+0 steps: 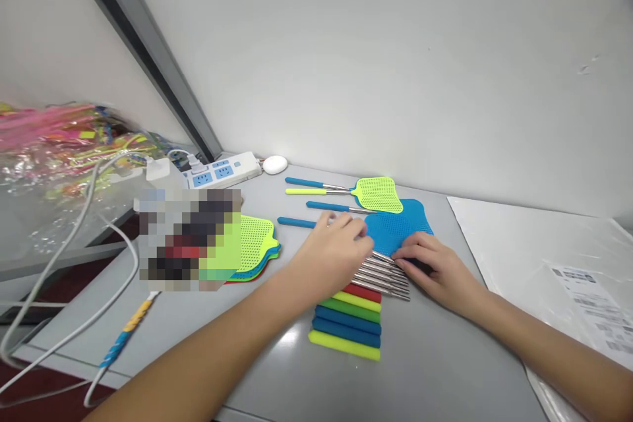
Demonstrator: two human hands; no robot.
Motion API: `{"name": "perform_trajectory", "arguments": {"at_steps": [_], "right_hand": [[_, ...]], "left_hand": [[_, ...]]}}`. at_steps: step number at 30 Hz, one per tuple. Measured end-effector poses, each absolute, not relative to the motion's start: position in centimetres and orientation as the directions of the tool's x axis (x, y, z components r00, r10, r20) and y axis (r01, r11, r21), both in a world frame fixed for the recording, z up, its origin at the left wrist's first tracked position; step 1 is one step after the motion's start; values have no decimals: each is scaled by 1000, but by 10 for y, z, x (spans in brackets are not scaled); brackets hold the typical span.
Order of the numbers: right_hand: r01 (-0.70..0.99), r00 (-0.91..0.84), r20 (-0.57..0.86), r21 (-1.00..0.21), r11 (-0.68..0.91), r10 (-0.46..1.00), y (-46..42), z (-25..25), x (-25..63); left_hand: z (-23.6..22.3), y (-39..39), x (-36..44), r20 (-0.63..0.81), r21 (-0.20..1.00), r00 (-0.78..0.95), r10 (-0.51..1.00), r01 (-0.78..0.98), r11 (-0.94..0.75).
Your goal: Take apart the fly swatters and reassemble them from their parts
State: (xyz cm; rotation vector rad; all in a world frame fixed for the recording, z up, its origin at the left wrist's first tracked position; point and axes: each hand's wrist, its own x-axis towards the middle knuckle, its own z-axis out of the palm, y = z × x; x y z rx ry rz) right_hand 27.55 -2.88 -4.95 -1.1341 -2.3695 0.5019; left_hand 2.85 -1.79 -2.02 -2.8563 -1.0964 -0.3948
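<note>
Several fly-swatter handles with metal rods [383,275] and coloured foam grips [349,323] lie side by side on the grey table [435,362]. My left hand [333,252] rests curled over the rods' upper ends, fingers bent down onto them. My right hand [435,267] lies on the rods' right side, fingers pressed at the edge of a blue swatter head [403,227]. Behind it lies an assembled yellow-green swatter [376,194] with blue-handled ones. A stack of loose swatter heads [254,244] sits to the left.
A white power strip [222,171] with plugs and cables [74,264] sits at the back left, by a white oval device [274,164]. A clear bag of colourful items [54,145] lies far left. White plastic packaging with a label [568,270] covers the right side.
</note>
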Motion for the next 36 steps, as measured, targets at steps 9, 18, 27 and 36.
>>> {"name": "perform_trajectory", "arguments": {"at_steps": [9,18,27,36], "right_hand": [[754,-456,308,-364,546,835,-24,-56,282],[866,-362,196,-291,407,911,-22,-58,284],[919,-332,156,-168,357,930,-22,-62,281],[942,-251,263,-154,297,932,-13,-66,291]], "left_hand": [[-14,-25,42,127,220,719,683,651,-726],[-17,-19,40,91,276,726,681,639,-718],[-9,-40,37,128,295,747,653,600,-744],[-9,-68,35,-33,372,811,584,553,-746]]}}
